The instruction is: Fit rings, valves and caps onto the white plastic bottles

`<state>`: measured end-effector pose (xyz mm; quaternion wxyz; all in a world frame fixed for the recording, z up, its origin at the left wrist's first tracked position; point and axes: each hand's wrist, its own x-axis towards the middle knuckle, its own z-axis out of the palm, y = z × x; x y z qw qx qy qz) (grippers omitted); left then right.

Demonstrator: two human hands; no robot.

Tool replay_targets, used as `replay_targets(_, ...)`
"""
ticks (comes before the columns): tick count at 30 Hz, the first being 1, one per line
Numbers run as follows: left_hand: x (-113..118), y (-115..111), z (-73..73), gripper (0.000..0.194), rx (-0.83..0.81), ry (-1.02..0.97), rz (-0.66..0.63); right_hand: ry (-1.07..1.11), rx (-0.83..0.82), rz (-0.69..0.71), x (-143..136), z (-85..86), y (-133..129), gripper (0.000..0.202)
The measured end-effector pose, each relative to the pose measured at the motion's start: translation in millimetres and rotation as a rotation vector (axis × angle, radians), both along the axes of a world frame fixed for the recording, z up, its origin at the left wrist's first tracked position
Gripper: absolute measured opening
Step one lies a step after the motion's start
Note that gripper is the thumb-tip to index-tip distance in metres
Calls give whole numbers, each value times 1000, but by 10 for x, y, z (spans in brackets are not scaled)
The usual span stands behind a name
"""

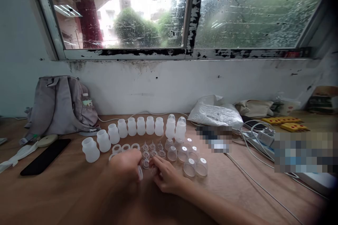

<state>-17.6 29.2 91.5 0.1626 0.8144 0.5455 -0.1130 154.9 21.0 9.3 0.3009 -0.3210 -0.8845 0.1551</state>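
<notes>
My left hand [124, 165] is closed, slightly blurred, with a white collar ring [140, 173] on edge at its fingers. My right hand [167, 175] is pinched around a small clear piece [153, 171] that looks like a bottle nipple, partly hidden by the fingers. Just beyond the hands stand several clear nipples [145, 163] in short rows. More white collar rings [126, 147] lie at the left, some behind my left hand. Clear dome caps [189, 167] are grouped to the right. Open white baby bottles [114, 134] curve behind, ending at two capped bottles [181, 128].
At the left are a grey backpack [56, 103], a black phone-like slab [45, 157] and a round tape-like roll [47, 140]. A silvery plastic bag [215, 112] rests by the wall. Cables [260, 182] and a power strip [314, 181] occupy the right. Windows are above.
</notes>
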Motion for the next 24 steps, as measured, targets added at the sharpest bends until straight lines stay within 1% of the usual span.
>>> replay_targets(2,-111,-45,-24,24,82,-13,56,-119,21,-87,31,12,17,32)
replay_targets(4,-259,-101,-80,25,135,-63,48,-215,13,-189,46,4,36,30)
replay_targets(6,-416,-159,-155,24,177,-82,42,-283,-9,-262,45,-27,53,29)
replay_targets(8,-557,-204,-233,23,237,-75,61,-316,-31,-312,38,-70,67,30)
replay_targets(11,-702,-234,-344,26,304,-97,93,-300,-35,-352,32,-122,84,29)
replay_targets(16,-776,-233,-490,33,363,-140,121,-227,-16,-345,39,-149,115,21)
replay_targets(21,-813,-244,-558,35,408,-149,143,-197,9,-361,30,-169,92,17)
replay_targets(23,-838,-252,-562,34,419,-156,141,-161,57,-372,29,-119,94,15)
replay_targets(24,-849,-254,-560,33,422,-162,136,-132,95,-384,36,-64,110,14)
